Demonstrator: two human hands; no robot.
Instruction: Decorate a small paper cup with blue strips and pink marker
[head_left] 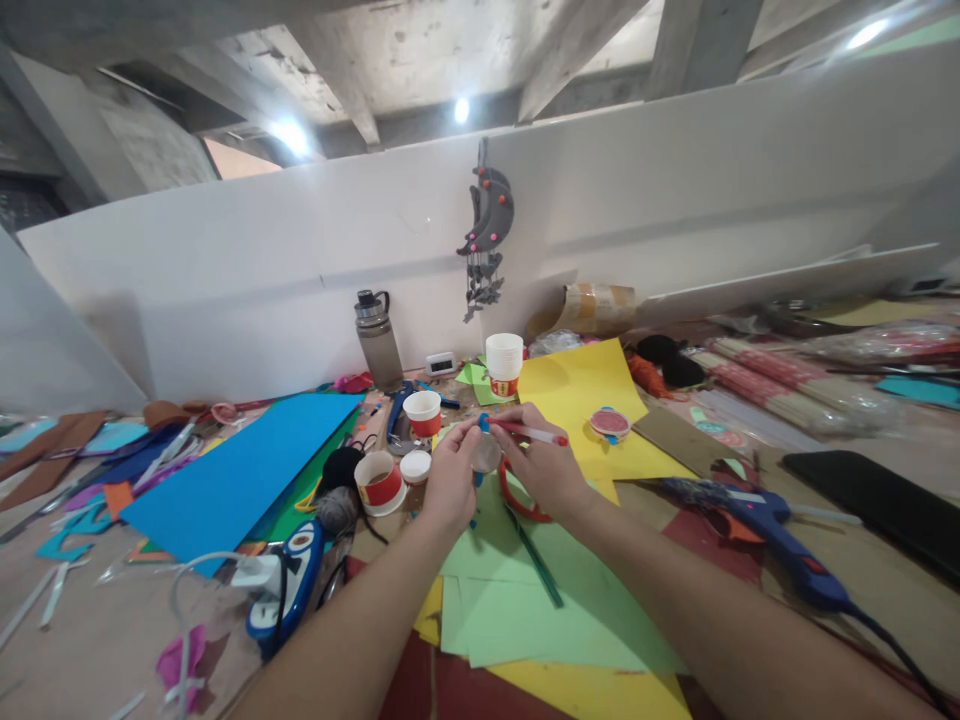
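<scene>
Left hand point(450, 475) pinching small round pale disc point(486, 457) between thumb and fingers, holding it just above pale green paper sheets point(525, 600). Right hand point(544, 468) gripping white pen with red end and blue tip point(534, 433), fingers pressed round it, tip meeting disc. Cluttered craft table carrying big blue card sheet point(240, 475), blue glue gun point(780, 535), red-banded paper cups point(380, 483). White board wall point(300, 270) standing behind. Cup print too small to read.

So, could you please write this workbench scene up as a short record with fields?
setting: cluttered craft table against a white wall
left hand: holds a small round disc
right hand: holds a pen, one end near the disc
beneath: green paper sheets over a yellow sheet
left side: blue sheet, red-banded paper cup
right side: blue glue gun
back: water bottle
</scene>
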